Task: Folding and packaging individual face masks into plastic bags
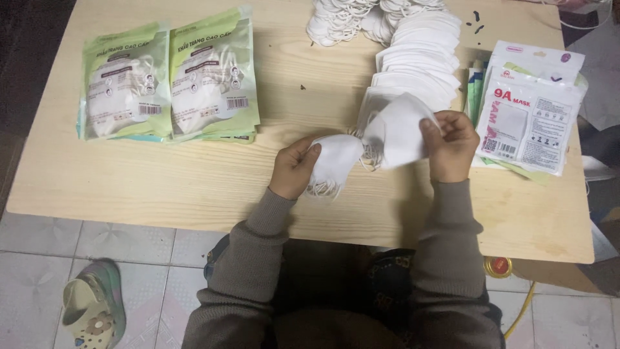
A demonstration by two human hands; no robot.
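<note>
My left hand (294, 168) grips a folded white face mask (334, 159) by its edge, its ear loops hanging below onto the wooden table (194, 181). My right hand (452, 145) holds a second white mask (397, 129) raised just above the table, pinched at its upper right corner. The two masks touch in the middle between my hands. Behind my right hand a long fanned row of white masks (416, 61) runs toward the far edge of the table.
Two green packets of masks (169, 81) lie side by side at the far left. A stack of white and green empty pouches (529, 110) sits at the right. A slipper (93, 310) lies on the tiled floor at lower left.
</note>
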